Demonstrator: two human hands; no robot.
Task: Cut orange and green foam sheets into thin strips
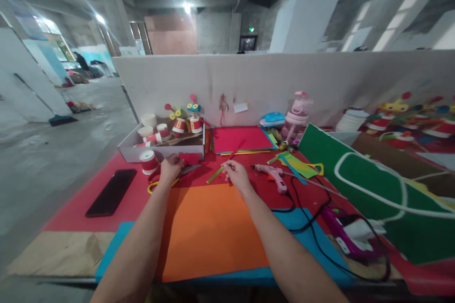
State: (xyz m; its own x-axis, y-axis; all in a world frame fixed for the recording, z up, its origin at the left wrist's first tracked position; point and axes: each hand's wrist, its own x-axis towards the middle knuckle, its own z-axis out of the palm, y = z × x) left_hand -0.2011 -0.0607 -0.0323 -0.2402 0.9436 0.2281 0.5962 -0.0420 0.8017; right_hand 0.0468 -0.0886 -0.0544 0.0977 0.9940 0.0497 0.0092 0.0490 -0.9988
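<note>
My left hand (171, 168) is closed at the near edge of a small red paper piece (189, 158), beside yellow-and-red-handled scissors (190, 169); what its fingers grip is too small to tell. My right hand (234, 173) pinches something thin near a green ruler-like strip (214, 175). A narrow red strip (237, 149) rises from its fingertips. Orange paper (213, 232) lies between my forearms, over blue paper (122, 241). To the right of my right hand lies a pink glue gun (272, 174).
A white box (161, 152) holds cups and two cup figures. Left are a phone (111, 192) and a red-white cup (148, 162). Right are a purple power strip (350, 234), cables, and a green board (355, 189). Behind stand red sheets (243, 139) and a pink bottle (296, 116).
</note>
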